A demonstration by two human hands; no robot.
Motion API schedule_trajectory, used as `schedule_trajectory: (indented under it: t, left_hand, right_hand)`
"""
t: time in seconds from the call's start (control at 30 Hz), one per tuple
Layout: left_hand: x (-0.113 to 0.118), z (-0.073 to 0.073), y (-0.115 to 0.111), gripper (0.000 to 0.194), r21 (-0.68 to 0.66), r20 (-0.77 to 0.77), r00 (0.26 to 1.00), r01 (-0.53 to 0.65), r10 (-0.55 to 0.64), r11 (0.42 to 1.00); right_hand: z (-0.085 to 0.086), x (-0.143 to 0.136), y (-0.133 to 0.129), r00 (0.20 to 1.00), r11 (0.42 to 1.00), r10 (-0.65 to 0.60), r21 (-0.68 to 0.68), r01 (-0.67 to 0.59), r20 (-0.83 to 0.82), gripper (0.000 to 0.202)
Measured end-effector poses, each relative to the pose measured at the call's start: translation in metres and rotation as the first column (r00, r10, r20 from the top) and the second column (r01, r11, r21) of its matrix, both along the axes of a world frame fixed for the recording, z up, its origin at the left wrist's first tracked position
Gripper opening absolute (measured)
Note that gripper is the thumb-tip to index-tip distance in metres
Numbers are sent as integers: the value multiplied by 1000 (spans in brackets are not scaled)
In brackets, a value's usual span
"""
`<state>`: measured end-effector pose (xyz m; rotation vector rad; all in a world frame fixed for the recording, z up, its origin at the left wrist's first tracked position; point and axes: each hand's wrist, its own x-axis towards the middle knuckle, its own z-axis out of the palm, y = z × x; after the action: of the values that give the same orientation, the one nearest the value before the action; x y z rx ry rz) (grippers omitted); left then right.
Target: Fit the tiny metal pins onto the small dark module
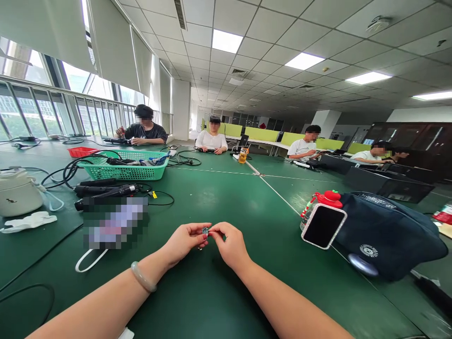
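Above the middle of the green table (226, 197), a small circuit board (205, 230) sits between the fingertips of my left hand (185, 242), which is closed on it. Tiny parts show on its face, too small to make out. My right hand (229, 240) is closed in a pinch, its fingertips meeting at the board's right edge. Whatever lies between those fingertips is hidden.
On the left stand a green basket (129, 175), black cylindrical gear (106, 189), a pale jug (19, 193) and a crumpled tissue (30, 221). A phone (324, 226) leans by a dark blue bag (391, 235) on the right. Several people sit beyond.
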<state>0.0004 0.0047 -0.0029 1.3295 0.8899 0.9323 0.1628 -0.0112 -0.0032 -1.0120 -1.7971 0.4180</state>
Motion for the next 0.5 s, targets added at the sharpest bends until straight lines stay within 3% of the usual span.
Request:
schedule_trajectory:
  t: [0.33,0.5]
  left_hand:
    - [0,3,-2,41,244,-224,970,-43,99,969]
    - [0,2,-2,43,278,-247,961,-51,122,959]
  right_hand:
    - [-4,-1,3,999,996,0,-84,3,33,12]
    - [-6,0,4,998,996,12,-94,-7,54,13]
